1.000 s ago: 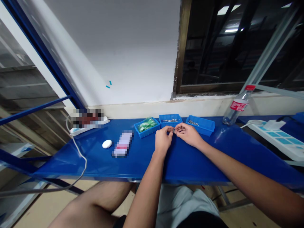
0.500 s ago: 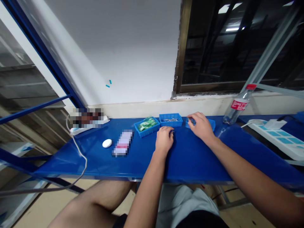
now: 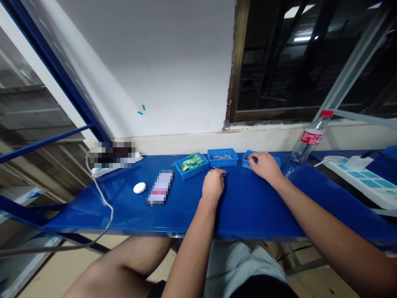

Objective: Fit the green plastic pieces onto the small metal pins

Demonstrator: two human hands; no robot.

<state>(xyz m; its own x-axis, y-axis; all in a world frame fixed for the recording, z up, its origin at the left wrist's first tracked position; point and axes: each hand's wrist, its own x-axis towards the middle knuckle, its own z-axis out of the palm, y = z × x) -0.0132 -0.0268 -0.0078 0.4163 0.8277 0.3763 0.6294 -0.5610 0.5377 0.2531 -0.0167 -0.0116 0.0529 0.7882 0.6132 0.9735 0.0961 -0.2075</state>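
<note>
Small shiny metal parts (image 3: pixel 225 157) lay loose in the middle blue plastic tray (image 3: pixel 222 163), toward the back of the glossy blue table (image 3: pixel 248 207). The right hand (image 3: pixel 266 166) was at the right-hand blue plastic tray (image 3: pixel 278 161), thumb and fingers bent toward its inside; whether they gripped a piece could not be told, as the hand hid most of the contents. The left hand (image 3: pixel 212 183) was low over the table, just in front of the middle tray, fingers curled in; its grasp, if any, was also unreadable. Main risk, as judged: pieces that small could have slipped from a fingertip pinch and skated off on the slick top. A wrist knocking the right tray's wall could have shoved or tipped it. Blind picking under the palm risked a wrong or double pick. Left tray (image 3: pixel 195 172), with green plastic packets (image 3: pixel 192 162), was close enough for a stray left-hand bump.
</note>
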